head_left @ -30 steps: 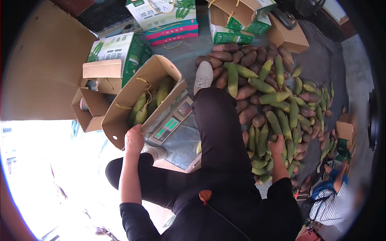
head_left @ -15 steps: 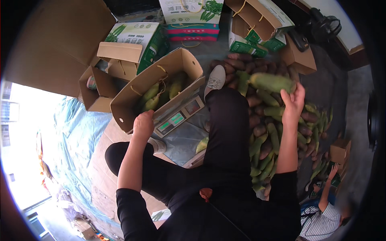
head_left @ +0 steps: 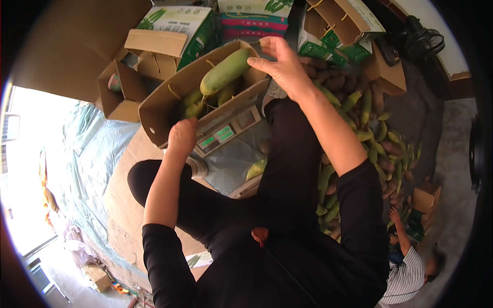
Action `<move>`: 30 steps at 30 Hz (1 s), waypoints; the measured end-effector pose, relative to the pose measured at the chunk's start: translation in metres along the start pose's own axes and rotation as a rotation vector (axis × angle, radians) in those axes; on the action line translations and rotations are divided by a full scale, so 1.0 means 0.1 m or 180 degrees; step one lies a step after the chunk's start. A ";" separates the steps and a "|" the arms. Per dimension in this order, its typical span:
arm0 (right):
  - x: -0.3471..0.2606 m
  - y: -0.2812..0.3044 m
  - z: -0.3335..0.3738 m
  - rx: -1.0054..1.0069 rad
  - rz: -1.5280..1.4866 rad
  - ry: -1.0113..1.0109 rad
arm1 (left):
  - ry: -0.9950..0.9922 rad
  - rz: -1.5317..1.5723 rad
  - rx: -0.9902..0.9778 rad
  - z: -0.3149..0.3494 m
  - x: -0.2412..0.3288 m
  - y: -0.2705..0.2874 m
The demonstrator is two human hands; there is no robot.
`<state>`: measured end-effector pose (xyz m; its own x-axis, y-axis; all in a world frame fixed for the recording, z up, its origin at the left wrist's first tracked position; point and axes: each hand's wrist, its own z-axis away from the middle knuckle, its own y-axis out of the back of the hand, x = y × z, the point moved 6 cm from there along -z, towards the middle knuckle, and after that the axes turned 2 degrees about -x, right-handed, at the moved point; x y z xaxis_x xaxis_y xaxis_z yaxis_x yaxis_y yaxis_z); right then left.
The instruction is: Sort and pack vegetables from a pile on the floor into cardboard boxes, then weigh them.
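Observation:
A large green radish [head_left: 226, 72] lies slanted over other radishes [head_left: 192, 105] inside a long open cardboard box [head_left: 154, 110]. My right hand [head_left: 280, 64] is at the radish's upper right end, fingers stretched apart, the thumb beside its tip. With closed fingers, my left hand [head_left: 182, 136] grips the near wall of the box by its left corner. Under the box stands a digital scale [head_left: 226, 134] with lit green displays; its platform is hidden by the box. Yellow cord handles hang from the box walls.
Many loose green radishes [head_left: 365, 108] and brown ones are heaped right of my knee. White-and-green cartons [head_left: 177, 23] stand at the back, with a small open box [head_left: 120, 97] on the left. A black fan [head_left: 426, 38] is far right; a co-worker in a striped shirt [head_left: 405, 277] is lower right.
My right hand has carried the green radish from above the heap leftward into the box, and its fingers have spread. My left hand stays on the box wall.

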<state>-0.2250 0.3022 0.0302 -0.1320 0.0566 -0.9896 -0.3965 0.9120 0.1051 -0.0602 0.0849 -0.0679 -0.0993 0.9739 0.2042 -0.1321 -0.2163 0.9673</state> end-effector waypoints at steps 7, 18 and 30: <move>0.55 0.94 0.47 0.0363 0.0117 -0.0575 | 0.0217 0.0116 -0.0241 0.05 -0.09 -0.02; 2.87 2.17 3.23 0.0416 0.1462 -0.2054 | 0.0169 0.0058 -0.0273 -0.05 0.01 -0.03; 2.92 1.43 4.05 0.0345 0.1299 -0.3746 | 0.0521 0.0470 -0.0353 0.11 0.06 0.19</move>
<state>0.0480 0.6138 -0.2830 0.6862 0.6205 -0.3797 -0.4337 0.7680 0.4713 -0.0526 0.0877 -0.0461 -0.2829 0.9089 0.3065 -0.2108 -0.3707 0.9045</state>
